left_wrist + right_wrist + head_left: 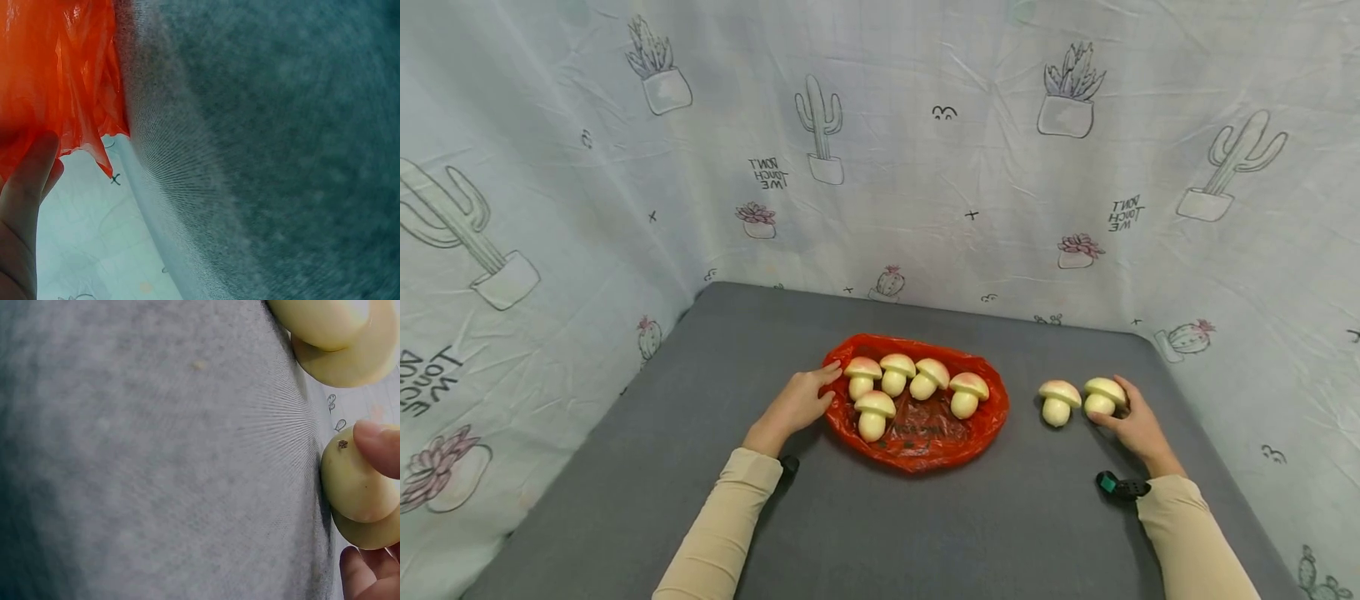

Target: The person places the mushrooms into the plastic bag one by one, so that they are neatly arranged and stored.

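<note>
My left hand (799, 402) holds the left rim of a red plastic bag (917, 460), spread open like a bowl on the table. In the left wrist view, the thumb (39, 165) lies against the crinkled bag wall (75, 69). Inside the bag stand several toy mushrooms (872, 415) with pinkish caps and cream stems. Over to the right, my right hand (1138, 425) grips another toy mushroom (1103, 395) between thumb and fingers. The right wrist view has this mushroom (356, 481) with the thumb on its stem. A second loose mushroom (1057, 402) stands just left of it.
The grey table (925, 542) runs up to a pale curtain (887, 217) printed with cacti, which surrounds its back and sides. Dark wrist devices show at both cuffs, one of them the right wrist device (1122, 486).
</note>
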The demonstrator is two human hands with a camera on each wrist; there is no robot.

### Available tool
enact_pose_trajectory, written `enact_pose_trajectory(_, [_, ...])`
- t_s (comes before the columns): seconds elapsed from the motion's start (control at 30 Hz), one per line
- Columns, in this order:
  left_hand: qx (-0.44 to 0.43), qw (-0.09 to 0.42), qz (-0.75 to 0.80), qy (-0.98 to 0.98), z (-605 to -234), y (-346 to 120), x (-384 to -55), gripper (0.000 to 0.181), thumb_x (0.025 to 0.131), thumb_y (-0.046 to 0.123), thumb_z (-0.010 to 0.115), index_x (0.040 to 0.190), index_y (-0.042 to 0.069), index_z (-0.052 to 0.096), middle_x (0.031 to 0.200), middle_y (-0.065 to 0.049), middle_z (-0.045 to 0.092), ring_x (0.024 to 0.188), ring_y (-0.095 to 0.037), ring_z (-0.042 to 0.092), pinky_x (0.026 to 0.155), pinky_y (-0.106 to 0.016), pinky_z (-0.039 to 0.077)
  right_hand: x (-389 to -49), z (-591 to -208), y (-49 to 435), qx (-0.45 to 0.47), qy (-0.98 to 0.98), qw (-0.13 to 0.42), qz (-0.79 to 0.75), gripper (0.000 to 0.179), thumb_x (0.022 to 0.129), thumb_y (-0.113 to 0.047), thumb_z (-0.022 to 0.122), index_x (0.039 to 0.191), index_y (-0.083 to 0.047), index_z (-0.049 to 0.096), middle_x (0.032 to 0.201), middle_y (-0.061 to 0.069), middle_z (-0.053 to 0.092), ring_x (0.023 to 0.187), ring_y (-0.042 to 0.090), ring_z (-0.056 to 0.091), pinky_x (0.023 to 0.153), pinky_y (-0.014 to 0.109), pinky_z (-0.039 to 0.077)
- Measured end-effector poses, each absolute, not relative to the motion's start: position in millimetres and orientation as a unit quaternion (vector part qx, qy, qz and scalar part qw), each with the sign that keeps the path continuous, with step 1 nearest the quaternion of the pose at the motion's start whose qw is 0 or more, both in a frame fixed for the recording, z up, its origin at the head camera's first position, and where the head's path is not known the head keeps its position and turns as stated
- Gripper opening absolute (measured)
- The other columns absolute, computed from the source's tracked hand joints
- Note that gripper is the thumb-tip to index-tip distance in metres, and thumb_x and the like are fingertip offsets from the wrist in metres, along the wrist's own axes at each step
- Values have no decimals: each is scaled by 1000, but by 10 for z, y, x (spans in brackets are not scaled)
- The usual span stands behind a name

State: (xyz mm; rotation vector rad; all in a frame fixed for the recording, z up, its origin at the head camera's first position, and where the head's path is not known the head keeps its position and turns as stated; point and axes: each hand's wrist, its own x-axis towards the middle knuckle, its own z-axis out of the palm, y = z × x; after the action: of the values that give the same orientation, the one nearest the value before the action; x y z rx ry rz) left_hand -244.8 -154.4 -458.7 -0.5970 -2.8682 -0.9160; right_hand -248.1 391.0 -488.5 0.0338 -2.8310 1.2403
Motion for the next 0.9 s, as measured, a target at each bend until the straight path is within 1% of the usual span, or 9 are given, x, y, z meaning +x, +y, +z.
enact_pose_trajectory(0.07, [-197,36,-294,-934,-4585,-1543,-2447,47,85,0,59,132,-4,53,141,-17,47,84,-26,57,73,-33,42,-2476,-4882,3915,2,-917,32,398,92,87,-21,68,150,5,7,142,39,26,122,49,36,79,22,33])
enact_pose_trajectory(0.17, [-198,40,-291,-935,-4585,-1541,-2443,47,85,0,59,131,-5,53,140,-18,48,102,-26,57,77,-34,42,-2457,-4872,3915,-1,-916,41,400,92,86,-22,69,151,4,9,142,39,26,121,48,37,74,18,32])
enact_pose_trajectory(0.33, [-196,43,-293,-935,-4586,-1541,-2440,47,85,-1,60,131,-5,53,140,-18,48,106,-27,57,78,-35,42,-2403,-4825,3887,-3,-916,53,398,93,86,-25,69,151,2,9,143,38,27,121,48,37,74,22,34])
enact_pose_trajectory(0.53, [-199,48,-294,-934,-4583,-1544,-2440,47,85,-2,59,131,-6,53,140,-18,48,105,-29,58,79,-35,43,-2333,-4726,3839,4,-911,68,406,92,86,-25,69,152,-1,9,146,36,24,125,54,33,81,39,38])
enact_pose_trajectory(0.6, [-198,47,-295,-934,-4577,-1545,-2434,47,85,-1,59,131,-5,54,140,-18,49,106,-28,58,79,-35,43,-2298,-4684,3819,9,-910,73,408,92,87,-25,69,153,-4,9,147,34,24,125,55,33,81,34,40])
enact_pose_trajectory(0.67, [-197,46,-296,-934,-4575,-1547,-2429,47,85,-1,59,131,-5,53,140,-18,48,97,-28,60,77,-34,43,-2263,-4644,3796,17,-909,81,409,91,87,-24,69,154,-8,10,147,33,25,125,53,34,78,24,40])
enact_pose_trajectory(0.73, [-198,45,-297,-933,-4571,-1546,-2424,47,85,-1,59,131,-5,53,140,-17,48,91,-28,60,75,-34,42,-2234,-4604,3767,27,-907,92,411,90,87,-23,69,154,-13,11,148,30,25,128,47,35,79,16,38])
enact_pose_trajectory(0.83, [-200,47,-296,-933,-4570,-1546,-2423,47,85,-1,59,131,-5,53,140,-17,48,94,-29,60,76,-34,43,-2214,-4547,3706,47,-902,116,413,88,85,-22,71,154,-19,15,149,27,28,130,15,39,82,5,33])
enact_pose_trajectory(0.9, [-202,49,-296,-932,-4568,-1544,-2423,47,84,-1,59,131,-5,53,140,-17,49,104,-30,59,78,-35,44,-2207,-4501,3648,59,-900,130,411,87,84,-21,71,154,-20,18,147,26,30,121,-5,35,84,0,28])
